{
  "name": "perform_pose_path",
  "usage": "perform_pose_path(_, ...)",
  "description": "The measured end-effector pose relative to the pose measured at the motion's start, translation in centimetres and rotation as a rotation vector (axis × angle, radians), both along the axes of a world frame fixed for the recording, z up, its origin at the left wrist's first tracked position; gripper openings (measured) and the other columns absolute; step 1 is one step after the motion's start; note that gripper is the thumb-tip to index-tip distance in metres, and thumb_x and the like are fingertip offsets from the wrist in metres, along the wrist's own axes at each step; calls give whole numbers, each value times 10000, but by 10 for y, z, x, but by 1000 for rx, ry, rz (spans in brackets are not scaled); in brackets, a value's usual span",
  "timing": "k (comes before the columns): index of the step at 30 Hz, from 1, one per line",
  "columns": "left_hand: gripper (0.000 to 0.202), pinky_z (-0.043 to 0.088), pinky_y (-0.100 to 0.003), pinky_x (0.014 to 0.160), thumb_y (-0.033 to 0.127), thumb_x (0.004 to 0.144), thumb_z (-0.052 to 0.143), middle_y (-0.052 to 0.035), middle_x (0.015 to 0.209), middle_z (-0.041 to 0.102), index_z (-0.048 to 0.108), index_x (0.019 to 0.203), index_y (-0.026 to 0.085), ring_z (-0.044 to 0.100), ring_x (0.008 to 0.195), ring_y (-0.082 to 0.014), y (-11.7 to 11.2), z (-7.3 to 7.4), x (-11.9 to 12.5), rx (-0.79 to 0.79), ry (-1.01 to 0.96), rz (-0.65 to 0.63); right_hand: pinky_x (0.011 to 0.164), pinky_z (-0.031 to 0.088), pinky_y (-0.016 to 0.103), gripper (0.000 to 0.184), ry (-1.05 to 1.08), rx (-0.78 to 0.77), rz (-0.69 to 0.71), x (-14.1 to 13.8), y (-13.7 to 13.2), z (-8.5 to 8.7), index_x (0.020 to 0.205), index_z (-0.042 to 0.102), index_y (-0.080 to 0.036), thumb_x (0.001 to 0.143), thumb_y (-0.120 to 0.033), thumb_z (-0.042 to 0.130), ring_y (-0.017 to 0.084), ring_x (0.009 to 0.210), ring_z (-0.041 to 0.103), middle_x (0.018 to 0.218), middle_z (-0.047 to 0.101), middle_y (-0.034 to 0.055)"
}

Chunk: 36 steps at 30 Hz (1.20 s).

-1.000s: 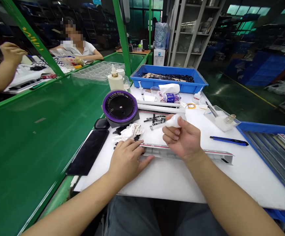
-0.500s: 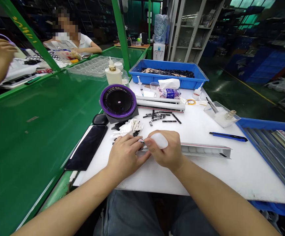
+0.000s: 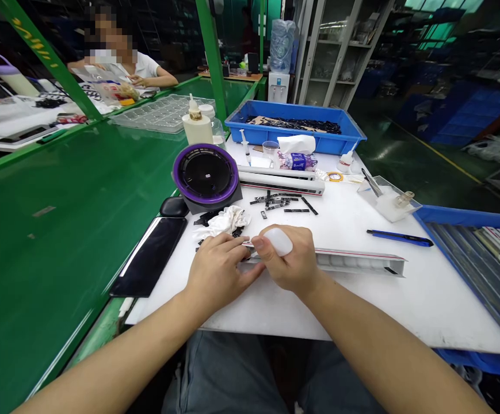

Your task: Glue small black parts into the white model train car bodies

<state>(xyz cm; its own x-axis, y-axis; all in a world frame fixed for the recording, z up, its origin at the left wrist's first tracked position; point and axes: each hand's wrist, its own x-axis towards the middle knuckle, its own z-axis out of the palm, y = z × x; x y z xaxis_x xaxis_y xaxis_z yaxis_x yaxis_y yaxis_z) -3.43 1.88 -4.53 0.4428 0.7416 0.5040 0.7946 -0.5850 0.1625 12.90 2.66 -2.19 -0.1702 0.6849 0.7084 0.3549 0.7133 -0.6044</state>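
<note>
Right hand [image 3: 290, 259] is clasping a white rounded plastic bulb [image 3: 279, 241] in curled fingers; left hand [image 3: 219, 273], fingers pressed together, is resting against the end of a long silver red-striped metal channel [image 3: 357, 261], lying at lower centre on a white workbench [image 3: 405, 305].

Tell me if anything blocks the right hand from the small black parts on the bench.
Nothing visible does: only white bench top lies between the right hand and the small black parts.
</note>
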Motion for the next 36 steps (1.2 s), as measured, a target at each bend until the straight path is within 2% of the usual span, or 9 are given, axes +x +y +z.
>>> perform_pose_path(9, 170, 467, -386, 720, 341, 814, 625, -40, 833, 738, 661, 739, 192, 615, 821, -230, 1, -3, -2, -2, 4, 1, 523, 402, 269, 358, -3, 5, -4, 1, 2, -1, 610, 502, -191, 933, -345, 490, 113, 527, 522, 585, 582, 20)
perform_pose_path(15, 194, 467, -388, 706, 360, 814, 634, -41, 779, 727, 652, 724, 189, 620, 800, -231, 1, -2, -2, 10, 19, 3, 532, 403, 268, 367, -15, -9, -18, 2, 2, -1, 613, 506, -191, 934, -367, 485, 110, 533, 519, 593, 583, 17)
perform_pose_path(36, 240, 473, -376, 708, 387, 835, 628, -44, 826, 743, 649, 715, 180, 652, 828, -231, 1, -2, -3, 14, 26, 3, 516, 363, 256, 358, -2, -30, -27, 4, 2, -1, 609, 493, -181, 931, -338, 498, 90, 509, 463, 560, 533, -1)
